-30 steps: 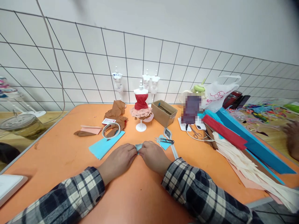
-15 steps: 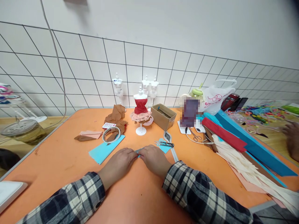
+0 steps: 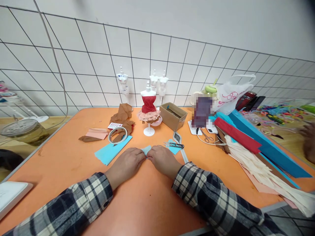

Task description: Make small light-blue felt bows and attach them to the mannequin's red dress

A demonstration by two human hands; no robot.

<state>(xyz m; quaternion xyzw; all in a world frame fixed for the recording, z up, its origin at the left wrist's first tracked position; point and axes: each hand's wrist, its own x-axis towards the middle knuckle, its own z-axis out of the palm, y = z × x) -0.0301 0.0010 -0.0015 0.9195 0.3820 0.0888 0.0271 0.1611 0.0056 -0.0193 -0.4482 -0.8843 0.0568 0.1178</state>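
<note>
The white card (image 3: 115, 126) has red-and-dark print too small to read; the bag (image 3: 229, 95) bears pink marks. Each grip, left hand (image 3: 130, 159) and right hand (image 3: 161, 158), pinches the small blue paper (image 3: 147, 149) above the counter (image 3: 137, 203), its visible end pointing away toward the dressed form (image 3: 149, 104).

1. The left forearm (image 3: 71, 200) is extended inward from the lower left, covered to the wrist by a plaid sleeve.
2. The right forearm (image 3: 216, 196) is angled inward from the lower right and is likewise sleeved.
3. The left hand (image 3: 128, 163) is held back upward, its fingers bent and bunched together.
4. The right hand (image 3: 163, 159) is held just beside it, back upward, with fingers curled and tips turned inward.
5. Both hands are closed in a pinch; the undersides are hidden.
</note>
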